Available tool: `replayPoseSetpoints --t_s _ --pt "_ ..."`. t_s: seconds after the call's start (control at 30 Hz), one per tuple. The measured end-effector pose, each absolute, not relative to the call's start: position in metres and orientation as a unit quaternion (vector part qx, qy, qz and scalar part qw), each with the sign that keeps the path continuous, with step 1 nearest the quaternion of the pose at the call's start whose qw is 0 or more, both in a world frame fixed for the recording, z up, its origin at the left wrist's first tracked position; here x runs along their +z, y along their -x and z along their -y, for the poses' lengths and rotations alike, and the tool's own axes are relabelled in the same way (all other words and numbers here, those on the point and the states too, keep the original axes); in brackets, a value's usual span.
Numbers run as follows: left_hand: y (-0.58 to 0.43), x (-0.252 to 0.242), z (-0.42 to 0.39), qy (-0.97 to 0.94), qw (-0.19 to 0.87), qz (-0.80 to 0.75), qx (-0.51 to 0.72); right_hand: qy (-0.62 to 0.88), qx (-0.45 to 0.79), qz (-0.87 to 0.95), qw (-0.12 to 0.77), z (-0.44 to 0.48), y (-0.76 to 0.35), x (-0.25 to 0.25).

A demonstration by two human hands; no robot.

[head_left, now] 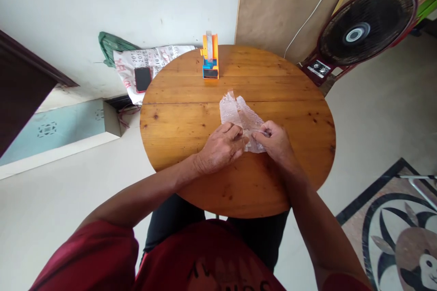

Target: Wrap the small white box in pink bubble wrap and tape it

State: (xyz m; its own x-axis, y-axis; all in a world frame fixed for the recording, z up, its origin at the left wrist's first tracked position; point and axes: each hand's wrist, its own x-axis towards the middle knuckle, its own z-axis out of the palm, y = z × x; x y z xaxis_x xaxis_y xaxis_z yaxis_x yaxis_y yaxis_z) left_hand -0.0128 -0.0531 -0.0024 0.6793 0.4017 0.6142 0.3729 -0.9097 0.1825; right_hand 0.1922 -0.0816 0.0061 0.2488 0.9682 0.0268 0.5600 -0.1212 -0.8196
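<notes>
A crumpled sheet of clear bubble wrap (239, 113) lies on the round wooden table (184, 127), near its middle. My left hand (221, 148) rests knuckles-up on the wrap's near left edge, fingers curled and pressing it down. My right hand (275, 141) pinches the wrap's near right edge between thumb and fingers. Both hands touch each other's side of the sheet, close together. An orange and blue tape dispenser (210, 57) stands upright at the table's far edge, well beyond both hands.
A standing fan (365, 22) leans at the far right beside a wooden panel. A printed white sack (150, 63) with a dark phone-like slab on it lies behind the table's left. A patterned mat (399, 227) covers the floor at right.
</notes>
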Motion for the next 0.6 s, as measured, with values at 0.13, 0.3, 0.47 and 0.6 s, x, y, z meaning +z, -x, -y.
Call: replayPoseSetpoints --t_s 0.13,0.3,0.47,0.6 --pt "0.013 -0.001 0.052 -0.922 0.023 -0.220 0.319 0.676 0.335 0.509 0.415 0.080 -0.190 0.007" --pt "0.013 0.001 0.053 -0.928 0.029 -0.235 0.286 0.659 0.370 0.485 0.440 0.082 -0.181 0.017" --pt "0.012 0.004 0.054 -0.930 0.036 -0.251 0.268 0.647 0.367 0.507 0.436 0.081 -0.167 0.026" --pt "0.010 0.002 0.052 -0.915 0.053 -0.249 0.311 0.641 0.358 0.547 0.401 0.077 -0.164 0.031"
